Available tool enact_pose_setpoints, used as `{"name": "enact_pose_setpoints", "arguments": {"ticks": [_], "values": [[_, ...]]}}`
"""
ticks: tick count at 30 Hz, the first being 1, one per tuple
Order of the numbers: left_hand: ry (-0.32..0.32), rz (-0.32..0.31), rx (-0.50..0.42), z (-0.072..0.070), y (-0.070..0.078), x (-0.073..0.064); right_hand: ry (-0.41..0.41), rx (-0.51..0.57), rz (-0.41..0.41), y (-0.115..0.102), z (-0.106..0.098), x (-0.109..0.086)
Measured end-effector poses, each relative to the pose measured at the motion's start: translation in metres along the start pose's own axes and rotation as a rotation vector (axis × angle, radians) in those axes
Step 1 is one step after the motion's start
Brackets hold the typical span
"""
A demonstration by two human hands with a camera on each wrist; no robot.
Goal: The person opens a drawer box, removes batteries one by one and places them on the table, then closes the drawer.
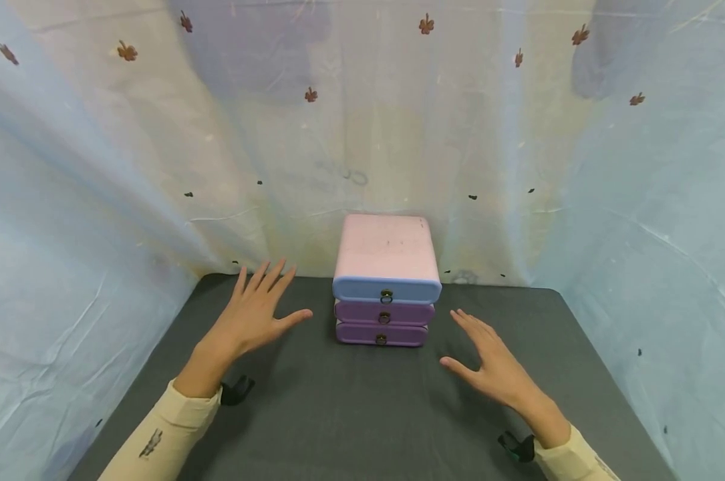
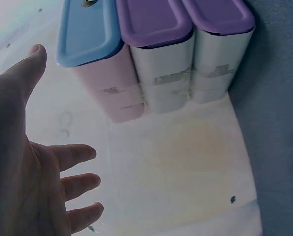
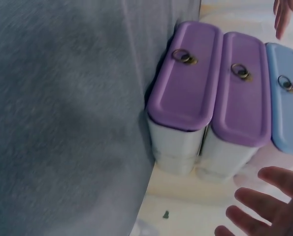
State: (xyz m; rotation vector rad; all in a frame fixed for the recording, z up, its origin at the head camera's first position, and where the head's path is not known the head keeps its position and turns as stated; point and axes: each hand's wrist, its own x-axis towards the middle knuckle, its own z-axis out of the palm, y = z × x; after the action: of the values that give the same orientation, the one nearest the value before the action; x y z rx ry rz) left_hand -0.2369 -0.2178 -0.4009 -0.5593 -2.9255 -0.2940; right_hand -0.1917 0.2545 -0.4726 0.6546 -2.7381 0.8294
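A stack of three small drawer boxes stands at the back middle of the table. On top is a box with a pink shell (image 1: 388,247) and a blue drawer front (image 1: 371,290); below it sit two with purple fronts (image 1: 356,313). Each front bears a small ring pull (image 3: 240,72), and all the drawers look closed. My left hand (image 1: 250,317) hovers to the left of the stack, fingers spread, holding nothing. To the right, my right hand (image 1: 497,364) hovers with straight fingers and thumb apart, also holding nothing. Neither hand touches the boxes.
The dark grey table (image 1: 362,414) extends in front of the stack. Pale patterned cloth (image 1: 374,147) hangs close behind the boxes and along both sides. A black strap (image 1: 237,390) shows at the left wrist, another strap (image 1: 515,446) at the right.
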Motion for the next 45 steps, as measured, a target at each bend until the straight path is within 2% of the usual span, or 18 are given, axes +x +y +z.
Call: {"name": "enact_pose_setpoints", "arguments": {"ticks": [10,15,25,45], "values": [[-0.013,0.028,0.023,-0.015,0.009,0.018,0.040,0.134,-0.015,-0.019,0.010,0.011],[-0.018,0.039,0.007,-0.017,0.010,0.025,0.110,0.168,-0.073,-0.026,0.018,0.020],[-0.040,0.056,-0.030,-0.020,0.012,0.038,0.156,0.274,-0.084,-0.042,0.030,0.033],[-0.073,0.139,-0.107,-0.025,0.029,0.070,0.161,0.537,-0.071,-0.059,0.049,0.058]]}}
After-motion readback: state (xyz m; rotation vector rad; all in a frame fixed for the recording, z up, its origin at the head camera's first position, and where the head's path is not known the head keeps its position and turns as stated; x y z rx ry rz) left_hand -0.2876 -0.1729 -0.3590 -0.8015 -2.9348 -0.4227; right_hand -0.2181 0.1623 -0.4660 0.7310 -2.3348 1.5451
